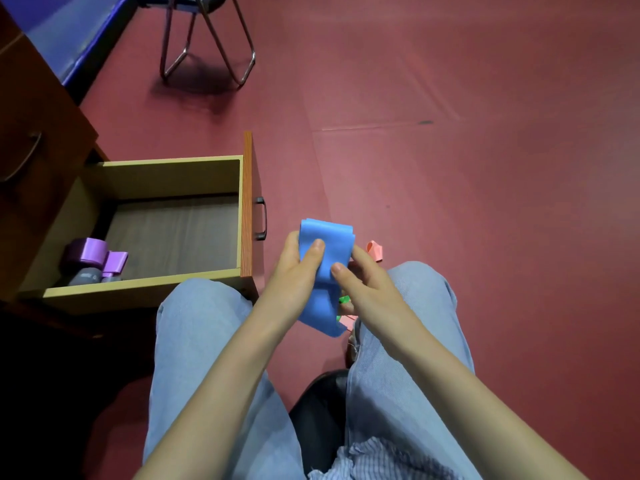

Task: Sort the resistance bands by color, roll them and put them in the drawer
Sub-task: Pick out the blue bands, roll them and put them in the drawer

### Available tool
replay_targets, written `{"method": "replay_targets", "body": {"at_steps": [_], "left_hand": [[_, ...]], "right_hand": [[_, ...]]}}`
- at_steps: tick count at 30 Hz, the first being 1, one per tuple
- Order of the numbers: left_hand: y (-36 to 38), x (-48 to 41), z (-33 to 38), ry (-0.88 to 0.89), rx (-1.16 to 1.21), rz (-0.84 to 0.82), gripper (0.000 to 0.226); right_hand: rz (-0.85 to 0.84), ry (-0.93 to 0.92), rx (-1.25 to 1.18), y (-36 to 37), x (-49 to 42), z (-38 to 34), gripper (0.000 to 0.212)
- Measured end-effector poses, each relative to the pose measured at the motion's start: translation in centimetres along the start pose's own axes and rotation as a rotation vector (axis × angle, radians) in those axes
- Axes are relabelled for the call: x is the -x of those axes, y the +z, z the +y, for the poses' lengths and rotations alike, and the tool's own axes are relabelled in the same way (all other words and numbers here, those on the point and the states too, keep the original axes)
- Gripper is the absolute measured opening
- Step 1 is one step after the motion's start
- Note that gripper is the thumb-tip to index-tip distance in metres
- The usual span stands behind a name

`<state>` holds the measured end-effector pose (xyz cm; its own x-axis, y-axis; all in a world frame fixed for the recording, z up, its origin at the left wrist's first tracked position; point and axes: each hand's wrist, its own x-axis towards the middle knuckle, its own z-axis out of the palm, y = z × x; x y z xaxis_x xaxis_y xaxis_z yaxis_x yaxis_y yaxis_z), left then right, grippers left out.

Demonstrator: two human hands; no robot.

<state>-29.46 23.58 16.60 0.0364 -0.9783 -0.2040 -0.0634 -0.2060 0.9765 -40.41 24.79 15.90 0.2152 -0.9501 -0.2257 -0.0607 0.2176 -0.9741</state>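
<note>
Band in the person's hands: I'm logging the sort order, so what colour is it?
The band is blue, seen best in the head view.

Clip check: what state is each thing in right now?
Drawer: pulled open.
Blue band: partly rolled, tail hanging, held by left hand and right hand.
Purple bands: rolled, inside drawer.
Grey rolls: inside drawer.
Pink band: lying on floor.
Green band: mostly hidden.
</note>
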Motion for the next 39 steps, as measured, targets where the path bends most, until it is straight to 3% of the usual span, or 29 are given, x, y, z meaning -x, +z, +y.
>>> {"method": "replay_targets", "body": {"at_steps": [3,11,17,22,24,29,35,39], "left_hand": [[-0.1,0.1,0.1,-0.020,0.019,-0.035,0.007],[-1.3,0.5,-1.1,-0.247,0.112,-0.193,0.041],[-2.0,0.6,-0.4,-0.309,0.216,-0.261,0.061],[-2.5,0.1,0.2,-0.340,0.273,-0.267,0.070],[-2.6,0.1,0.3,-0.332,0.283,-0.267,0.065],[-2.5,-0.1,0.0,-0.216,0.218,-0.110,0.023],[-2.3,-0.1,-0.3,-0.120,0.177,-0.046,0.025],[-2.5,-0.4,-0.5,-0.041,0.209,0.022,0.027]], "right_hand": [[0.050,-0.024,-0.090,-0.3,-0.1,-0.2,0.028],[0.143,-0.129,-0.137,-1.3,-0.7,-0.5,0.029],[0.149,-0.172,-0.151,-0.9,-0.5,-0.1,0.026],[0.046,-0.259,-0.087,-0.7,-0.1,0.1,0.046],[-0.023,-0.268,-0.066,-0.7,0.1,0.4,0.046],[-0.064,-0.222,-0.099,-0.8,0.3,0.8,0.047],[0.039,-0.128,-0.251,-0.3,0.1,1.3,0.042],[-0.060,0.059,-0.143,0.0,-0.1,1.4,0.040]]}}
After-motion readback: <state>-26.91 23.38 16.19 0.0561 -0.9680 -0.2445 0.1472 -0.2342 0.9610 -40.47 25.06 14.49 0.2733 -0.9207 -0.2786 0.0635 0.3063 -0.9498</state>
